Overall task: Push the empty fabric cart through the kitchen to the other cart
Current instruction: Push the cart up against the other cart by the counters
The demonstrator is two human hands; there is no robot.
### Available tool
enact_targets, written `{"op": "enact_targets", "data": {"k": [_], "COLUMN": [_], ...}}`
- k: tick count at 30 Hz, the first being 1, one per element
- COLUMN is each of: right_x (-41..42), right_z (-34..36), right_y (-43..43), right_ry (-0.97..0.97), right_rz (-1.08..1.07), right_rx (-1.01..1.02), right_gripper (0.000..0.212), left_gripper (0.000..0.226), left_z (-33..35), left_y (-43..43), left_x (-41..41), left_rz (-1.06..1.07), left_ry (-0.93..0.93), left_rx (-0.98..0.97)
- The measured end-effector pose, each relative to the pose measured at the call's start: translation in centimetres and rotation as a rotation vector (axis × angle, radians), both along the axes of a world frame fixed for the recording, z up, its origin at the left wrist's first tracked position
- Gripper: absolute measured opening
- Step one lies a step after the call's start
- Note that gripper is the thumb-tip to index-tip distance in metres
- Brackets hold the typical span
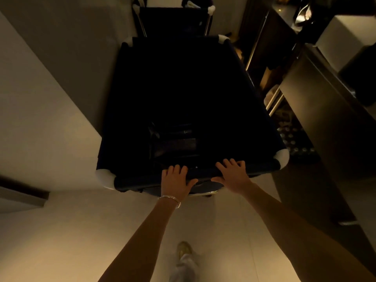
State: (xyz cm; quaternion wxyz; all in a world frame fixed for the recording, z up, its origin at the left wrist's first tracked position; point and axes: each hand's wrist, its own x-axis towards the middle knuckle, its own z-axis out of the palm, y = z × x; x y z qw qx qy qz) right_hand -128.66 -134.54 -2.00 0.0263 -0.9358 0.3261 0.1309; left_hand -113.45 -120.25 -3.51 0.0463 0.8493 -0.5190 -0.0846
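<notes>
Dark fabric cart [183, 88], left hand [176, 181] and right hand [234, 174] spread flat on its near rail to push, far end close behind the other cart [175, 20] ahead of them.

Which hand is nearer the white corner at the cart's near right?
Right. The right hand rests on the cart's near rim, just left of that white corner; the left hand rests on the same rim, farther left, near its middle.

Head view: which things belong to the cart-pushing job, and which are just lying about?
Job: fabric cart, left hand and right hand on its near rim, other cart ahead.
Lying about: steel unit, floor mat, shoe, bracelet.
</notes>
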Motion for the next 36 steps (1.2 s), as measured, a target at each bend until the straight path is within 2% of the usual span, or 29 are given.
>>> {"op": "enact_targets", "data": {"k": [18,25,28,32,36], "right_x": [14.3,19.3,20.5,20.8,19.8], "right_z": [-0.7,-0.7,-0.9,-1.1,-1.2], "right_y": [-15.6,-21.8,-22.9,-23.0,-21.9], "right_ry": [-0.071,-0.069,-0.071,-0.082,-0.108], "right_rz": [0.021,0.021,0.014,0.022,0.029], "right_rx": [-0.009,0.012,0.004,-0.012,-0.016], "right_gripper": [0.063,0.064,0.064,0.064,0.064], "left_gripper": [0.055,0.063,0.061,0.069,0.059], "left_z": [0.3,-0.2,-0.5,-0.7,-0.6], "left_y": [-15.9,-21.8,-23.0,-23.3,-22.4], "left_x": [14.8,19.5,20.8,21.3,20.5], "left_rz": [0.017,0.035,0.024,0.019,0.005], "left_ry": [0.013,0.006,-0.014,-0.008,-0.052], "left_rx": [-0.038,-0.039,-0.042,-0.055,0.074]}}
